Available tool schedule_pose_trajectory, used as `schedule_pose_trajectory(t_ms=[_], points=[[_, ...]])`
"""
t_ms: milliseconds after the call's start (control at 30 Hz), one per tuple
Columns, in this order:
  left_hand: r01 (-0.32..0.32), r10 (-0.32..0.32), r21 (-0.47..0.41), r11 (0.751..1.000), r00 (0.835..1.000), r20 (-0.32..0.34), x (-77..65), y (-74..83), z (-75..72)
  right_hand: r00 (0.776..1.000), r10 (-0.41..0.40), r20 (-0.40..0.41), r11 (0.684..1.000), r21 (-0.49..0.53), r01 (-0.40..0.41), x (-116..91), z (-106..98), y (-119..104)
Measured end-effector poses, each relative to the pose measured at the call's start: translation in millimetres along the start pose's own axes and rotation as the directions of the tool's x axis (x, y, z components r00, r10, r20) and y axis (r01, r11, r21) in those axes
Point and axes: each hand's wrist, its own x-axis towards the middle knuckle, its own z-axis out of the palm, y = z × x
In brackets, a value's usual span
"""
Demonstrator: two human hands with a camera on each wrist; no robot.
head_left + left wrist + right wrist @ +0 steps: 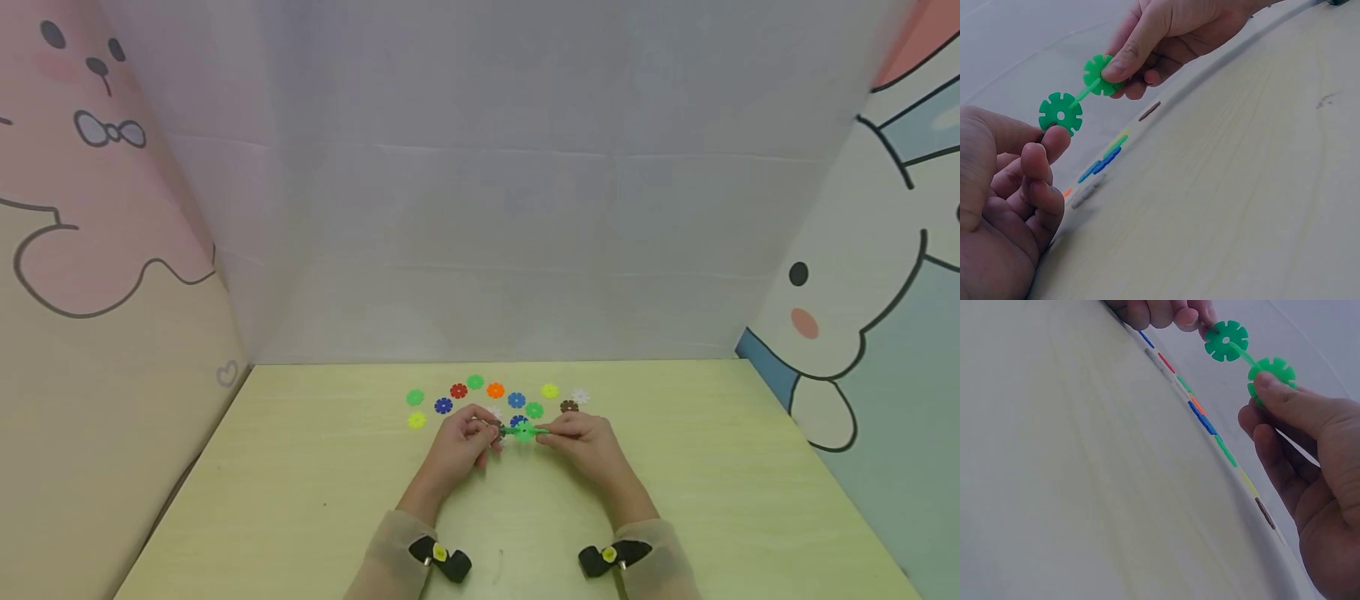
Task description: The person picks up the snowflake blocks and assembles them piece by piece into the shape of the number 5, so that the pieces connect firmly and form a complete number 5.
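Note:
Three green notched plastic discs, snowflake-style building pieces, are slotted into a short chain held above the table. The middle one stands edge-on between the outer two in the wrist views. My right hand pinches the right-end disc between thumb and fingers. At the other end, my left hand pinches the chain by the left-end disc. A small dark edge shows at the left fingertips; whether it is another disc is unclear, as the fingers hide it.
Several loose discs lie flat beyond the hands, among them red, orange, brown, yellow and blue ones. The pale wooden table ends at a curtain-like back wall, with printed side panels.

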Motion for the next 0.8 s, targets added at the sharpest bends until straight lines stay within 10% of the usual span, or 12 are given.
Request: schedule_pose_trajectory(t_ms=[567,800], points=[[0.035,-0.035,-0.027,0.999,0.999,-0.023,0.7,0.7,0.5,0.976,0.218,0.023,0.975,0.038,-0.219,-0.4,-5.6,9.0],[0.051,-0.051,-0.021,0.999,0.998,-0.023,0.8,0.2,-0.1,0.944,0.315,-0.101,0.949,0.002,-0.316,-2.3,-22.5,11.2]])
